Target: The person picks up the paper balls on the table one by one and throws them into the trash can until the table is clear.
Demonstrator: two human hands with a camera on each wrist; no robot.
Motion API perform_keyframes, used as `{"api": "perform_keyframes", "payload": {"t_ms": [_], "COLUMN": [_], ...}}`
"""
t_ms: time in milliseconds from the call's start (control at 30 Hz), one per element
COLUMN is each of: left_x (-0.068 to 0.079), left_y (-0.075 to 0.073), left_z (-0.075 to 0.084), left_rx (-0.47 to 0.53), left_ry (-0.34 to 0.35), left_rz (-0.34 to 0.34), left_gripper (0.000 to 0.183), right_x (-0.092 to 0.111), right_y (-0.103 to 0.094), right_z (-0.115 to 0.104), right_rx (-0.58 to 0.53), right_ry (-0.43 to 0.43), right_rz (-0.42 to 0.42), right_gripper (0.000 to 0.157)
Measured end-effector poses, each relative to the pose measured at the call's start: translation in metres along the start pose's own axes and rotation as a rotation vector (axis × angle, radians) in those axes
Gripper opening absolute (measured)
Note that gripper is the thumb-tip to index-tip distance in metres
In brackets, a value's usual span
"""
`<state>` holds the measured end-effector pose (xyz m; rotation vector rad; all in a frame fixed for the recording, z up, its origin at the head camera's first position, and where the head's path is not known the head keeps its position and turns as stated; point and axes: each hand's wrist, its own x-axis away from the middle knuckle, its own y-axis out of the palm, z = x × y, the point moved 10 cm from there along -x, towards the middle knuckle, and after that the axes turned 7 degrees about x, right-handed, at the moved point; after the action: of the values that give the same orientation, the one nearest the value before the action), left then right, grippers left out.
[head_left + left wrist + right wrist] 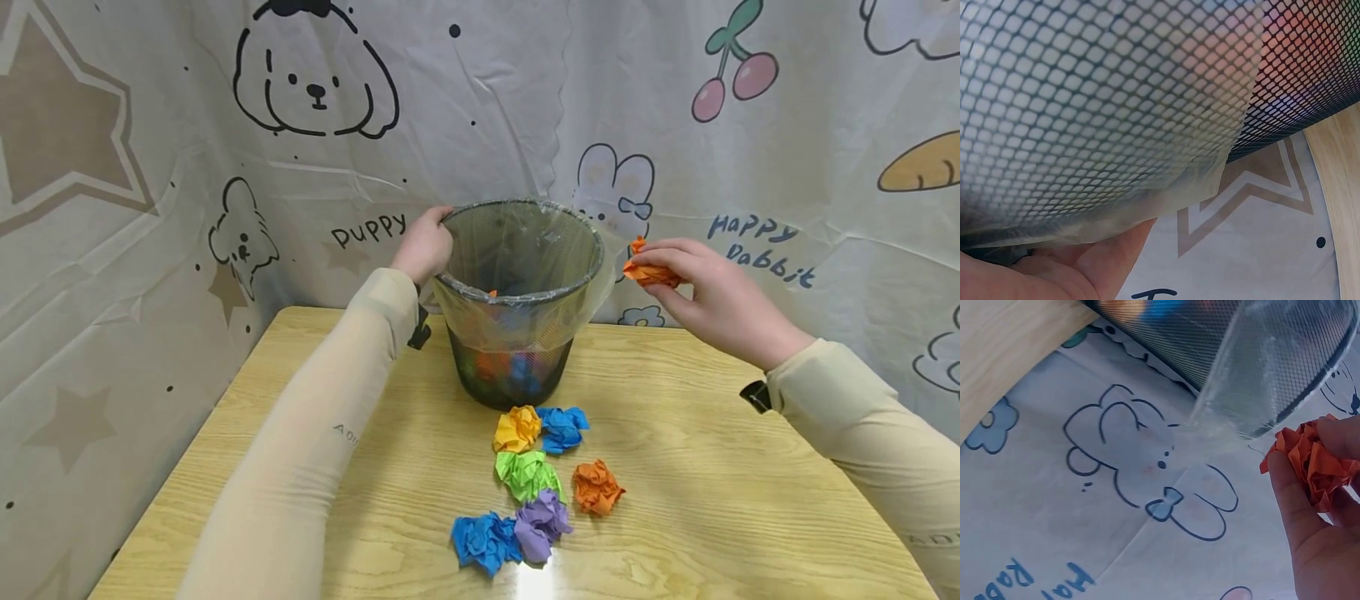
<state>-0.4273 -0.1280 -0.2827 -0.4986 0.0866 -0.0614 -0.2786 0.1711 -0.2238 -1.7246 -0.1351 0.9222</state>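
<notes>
A black mesh wastebasket [468, 367] with a clear plastic liner folded over its rim stands on the table, coloured paper showing through its lower wall. My left hand [425, 247] grips the rim on the left side; in the left wrist view the fingers [1119, 256] lie under the liner's edge. To the right of the basket, at about rim height, my right hand [708, 287] pinches a crumpled orange paper ball [651, 272] between thumb and fingers. The right wrist view shows this orange ball [1310, 459] just outside the rim.
In front of the basket lie crumpled paper balls: yellow [517, 429], blue [562, 428], green [528, 476], orange [597, 487], purple [542, 525] and another blue one [486, 542]. A printed curtain [480, 100] hangs behind the wooden table [720, 467].
</notes>
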Motion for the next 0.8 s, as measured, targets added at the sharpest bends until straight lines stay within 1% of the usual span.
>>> {"api": "perform_keyframes", "payload": {"t_ms": [133, 333, 567, 800], "left_x": [0.000, 0.001, 0.000, 0.002], "left_y": [0.001, 0.000, -0.001, 0.000], "left_z": [0.001, 0.002, 0.003, 0.002], "left_rx": [0.010, 0.012, 0.012, 0.034], "left_ry": [-0.001, 0.002, 0.000, -0.003], "left_rz": [-0.005, 0.001, -0.003, -0.024], "left_gripper": [0.056, 0.055, 0.055, 0.057], "right_x": [-0.018, -0.044, -0.068, -0.086], "right_y": [-0.001, 0.005, 0.015, 0.025], "right_z": [0.000, -0.003, -0.010, -0.011], "right_rx": [-0.029, -0.071, -0.076, -0.075], "right_ry": [0.032, 0.067, 0.052, 0.044], "right_rz": [-0.001, -0.035, -0.049, -0.065], "right_gripper": [0.035, 0.034, 0.034, 0.034]}}
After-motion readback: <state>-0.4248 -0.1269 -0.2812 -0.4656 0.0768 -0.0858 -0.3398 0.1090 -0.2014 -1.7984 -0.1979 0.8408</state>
